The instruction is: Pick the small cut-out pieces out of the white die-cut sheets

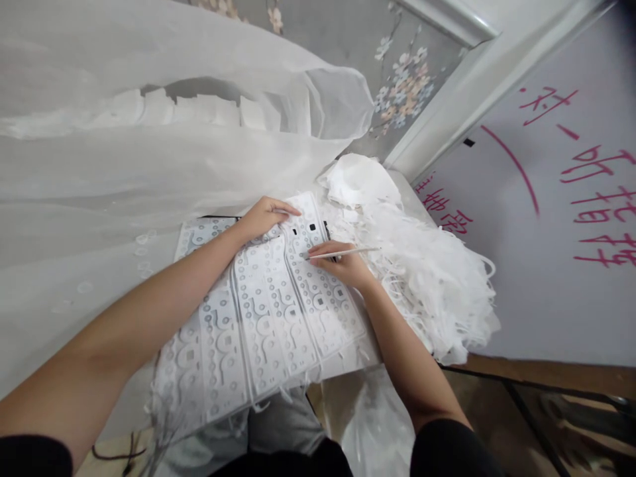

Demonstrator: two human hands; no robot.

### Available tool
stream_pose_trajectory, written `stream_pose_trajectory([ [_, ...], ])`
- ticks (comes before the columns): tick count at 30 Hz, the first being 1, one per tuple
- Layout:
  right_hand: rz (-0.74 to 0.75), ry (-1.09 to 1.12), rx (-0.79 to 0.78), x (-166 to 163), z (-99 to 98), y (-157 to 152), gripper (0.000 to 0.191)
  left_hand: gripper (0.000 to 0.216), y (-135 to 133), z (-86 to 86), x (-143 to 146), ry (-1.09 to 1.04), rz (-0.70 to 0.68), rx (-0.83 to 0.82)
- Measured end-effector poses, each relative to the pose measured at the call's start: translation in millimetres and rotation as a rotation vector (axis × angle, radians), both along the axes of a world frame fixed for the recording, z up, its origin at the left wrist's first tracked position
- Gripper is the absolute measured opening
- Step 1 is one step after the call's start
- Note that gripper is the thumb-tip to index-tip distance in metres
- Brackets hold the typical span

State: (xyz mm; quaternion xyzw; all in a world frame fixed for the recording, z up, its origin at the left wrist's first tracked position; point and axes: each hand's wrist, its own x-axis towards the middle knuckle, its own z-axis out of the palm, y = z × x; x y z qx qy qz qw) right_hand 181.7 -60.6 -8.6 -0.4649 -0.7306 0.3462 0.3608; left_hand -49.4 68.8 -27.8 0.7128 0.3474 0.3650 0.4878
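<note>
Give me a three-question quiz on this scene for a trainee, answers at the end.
1. Multiple choice: which hand holds the thin white pen-like tool? A) left B) right C) neither
2. True or false: the left hand rests on the flat white sheeting patterned with rings and curves.
3. Short answer: what is heaped beside the sheeting, toward the right of the picture?

Key: 1. B, the right hand. 2. True. 3. A tangled heap of loose white strips.
</note>
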Motion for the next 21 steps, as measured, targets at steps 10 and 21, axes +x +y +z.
stream_pose_trajectory([
  [10,0.046,0.061,-0.058,-4.9,0.9,-0.3,0.015,0.039,-4.8,6.0,-2.9,0.042,-0.052,0.029],
  [21,0.067,0.029,-0.041,-5.9,-3.8,2.0,0.016,0.042,-4.0,5.4,-2.6,0.041,-0.059,0.031],
])
